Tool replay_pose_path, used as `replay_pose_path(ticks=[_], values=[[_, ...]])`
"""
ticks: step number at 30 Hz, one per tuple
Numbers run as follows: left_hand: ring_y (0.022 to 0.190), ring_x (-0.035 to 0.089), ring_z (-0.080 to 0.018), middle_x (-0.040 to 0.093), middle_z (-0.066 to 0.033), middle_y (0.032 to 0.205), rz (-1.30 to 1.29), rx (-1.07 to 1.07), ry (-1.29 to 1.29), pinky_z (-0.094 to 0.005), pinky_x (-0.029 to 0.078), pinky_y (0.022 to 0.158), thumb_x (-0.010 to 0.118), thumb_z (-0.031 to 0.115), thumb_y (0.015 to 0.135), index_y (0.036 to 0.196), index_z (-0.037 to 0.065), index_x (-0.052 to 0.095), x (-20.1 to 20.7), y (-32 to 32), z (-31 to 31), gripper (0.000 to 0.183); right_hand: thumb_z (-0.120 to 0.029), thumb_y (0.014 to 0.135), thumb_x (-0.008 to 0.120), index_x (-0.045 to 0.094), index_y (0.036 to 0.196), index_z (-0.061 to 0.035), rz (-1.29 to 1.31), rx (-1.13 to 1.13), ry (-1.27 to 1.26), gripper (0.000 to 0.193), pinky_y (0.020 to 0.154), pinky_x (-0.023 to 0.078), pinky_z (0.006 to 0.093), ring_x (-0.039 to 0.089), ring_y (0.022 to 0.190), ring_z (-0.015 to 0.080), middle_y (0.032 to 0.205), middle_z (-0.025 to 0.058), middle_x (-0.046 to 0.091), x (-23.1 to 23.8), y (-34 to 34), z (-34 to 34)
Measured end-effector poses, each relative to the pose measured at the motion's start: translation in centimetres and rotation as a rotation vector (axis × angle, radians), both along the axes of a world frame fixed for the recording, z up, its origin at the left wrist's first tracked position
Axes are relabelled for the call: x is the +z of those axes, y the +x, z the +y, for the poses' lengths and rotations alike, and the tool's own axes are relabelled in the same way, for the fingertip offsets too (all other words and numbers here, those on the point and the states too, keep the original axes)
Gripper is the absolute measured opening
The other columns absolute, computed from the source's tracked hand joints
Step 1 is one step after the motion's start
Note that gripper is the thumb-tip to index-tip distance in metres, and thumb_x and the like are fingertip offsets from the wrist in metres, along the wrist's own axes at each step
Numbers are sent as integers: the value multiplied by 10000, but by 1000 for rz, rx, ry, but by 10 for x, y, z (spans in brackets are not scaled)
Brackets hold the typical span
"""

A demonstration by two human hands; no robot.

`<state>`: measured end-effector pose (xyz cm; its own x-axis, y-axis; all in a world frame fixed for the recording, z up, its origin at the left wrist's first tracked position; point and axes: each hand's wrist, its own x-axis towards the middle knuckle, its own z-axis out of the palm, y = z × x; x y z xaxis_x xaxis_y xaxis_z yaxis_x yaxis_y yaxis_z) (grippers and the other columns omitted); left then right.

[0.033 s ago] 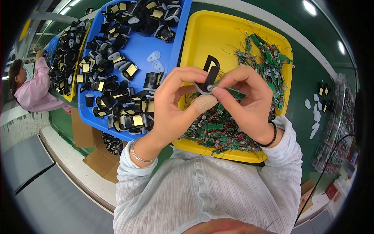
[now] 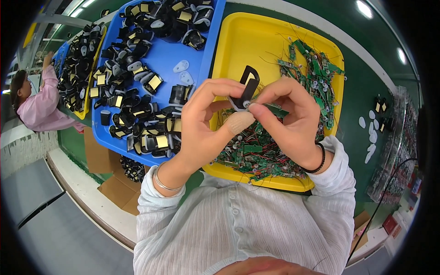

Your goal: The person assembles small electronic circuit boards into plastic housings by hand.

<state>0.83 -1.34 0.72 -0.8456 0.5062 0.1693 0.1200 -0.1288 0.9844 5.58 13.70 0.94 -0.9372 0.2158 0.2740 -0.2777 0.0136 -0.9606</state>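
Note:
My left hand [image 2: 201, 121] is closed around a black plastic housing [image 2: 250, 87] with a rectangular opening and a pale grey edge. Its thumb, wrapped in a beige bandage [image 2: 241, 122], presses at the housing's lower end. A small round metallic part [image 2: 246, 103] shows there. My right hand [image 2: 295, 121] has thumb and index finger pinched together against that same end. A green circuit board [image 2: 277, 110] sticks out under its fingers, apparently held in them. Both hands are above a yellow tray [image 2: 238, 34] with a heap of green circuit boards with thin wires [image 2: 254, 158].
To the left, a blue tray [image 2: 199, 59] holds many black housings with yellowish pads. Loose grey oval pieces [image 2: 184, 77] lie in it. White oval pieces [image 2: 372, 133] lie on the green table at right. Beyond the trays at far left, a person in pink [image 2: 43, 103] works.
Almost nothing differs. The circuit board under my right fingers has tilted slightly, and my left thumb has shifted a little.

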Motion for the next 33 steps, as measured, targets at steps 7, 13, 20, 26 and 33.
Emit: replay_pose_path(ticks=[7, 13, 20, 26, 33], values=[[956, 501, -158, 480, -106, 1025, -25, -88, 94, -273, 402, 826, 533, 31, 813, 988, -25, 477, 2, 2, 0, 193, -15, 685, 660, 575, 795, -13, 58, -17, 149, 140, 615, 466, 238, 592, 655, 163, 737, 71, 590, -3, 2, -2], [977, 447, -174, 445, -109, 1007, -30, -103, 191, -302, 341, 884, 438, 56, 848, 994, -13, 419, -4, -1, -2, 162, -38, 704, 647, 558, 892, -21, 72, 34, 164, 208, 638, 483, 261, 599, 709, 184, 823, 84, 593, 5, 4, -7], [964, 454, -176, 441, -118, 1018, 80, -54, 208, -306, 353, 871, 434, 47, 847, 990, -16, 425, -5, -2, -2, 157, -53, 740, 622, 551, 932, -13, -16, 126, 159, 209, 628, 480, 256, 596, 677, 181, 800, 87, 603, 2, 2, 0], [947, 474, -166, 449, -100, 1005, 19, -89, 110, -298, 362, 863, 523, 55, 822, 1012, -7, 439, -1, -5, -4, 217, -57, 758, 625, 566, 866, 1, -233, 253, -1, 136, 570, 438, 198, 549, 622, 74, 756, 47, 597, 5, -2, 12], [878, 504, -146, 479, -82, 993, 231, -7, 46, -277, 403, 799, 653, 34, 731, 1036, -2, 459, -3, -8, -10, 363, -82, 801, 608, 551, 916, 5, -324, 444, -317, 155, 525, 390, 164, 506, 624, 27, 738, -9, 565, 11, -2, 16]])
